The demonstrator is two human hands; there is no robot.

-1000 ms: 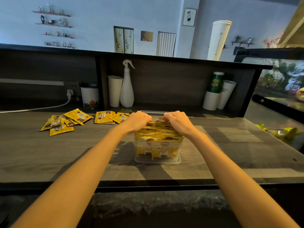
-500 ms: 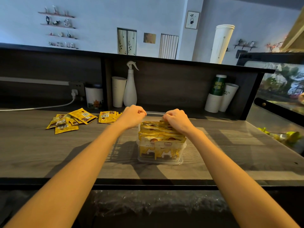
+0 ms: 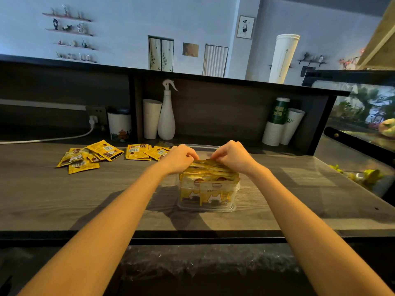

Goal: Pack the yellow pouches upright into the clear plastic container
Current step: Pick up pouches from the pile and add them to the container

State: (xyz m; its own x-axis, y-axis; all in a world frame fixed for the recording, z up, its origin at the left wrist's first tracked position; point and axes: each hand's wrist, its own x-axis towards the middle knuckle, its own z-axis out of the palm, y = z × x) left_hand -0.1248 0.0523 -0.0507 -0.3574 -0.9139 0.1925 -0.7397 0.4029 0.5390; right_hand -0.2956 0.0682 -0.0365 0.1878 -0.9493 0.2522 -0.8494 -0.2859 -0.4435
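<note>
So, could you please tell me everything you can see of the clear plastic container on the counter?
The clear plastic container is a transparent, rectangular tub with rounded corners and no lid on, standing upright on the dark wood-grain counter. It is packed with yellow pouches set on end, their tops rising above its rim. The left hand and right hand pinch at those tops; whether they touch the tub itself I cannot tell.

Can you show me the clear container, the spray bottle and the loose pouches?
clear plastic container (image 3: 206, 208): head view, front base lip
spray bottle (image 3: 166, 124): head view, white body
loose yellow pouches (image 3: 105, 149): head view, top pouch of left pile
</note>
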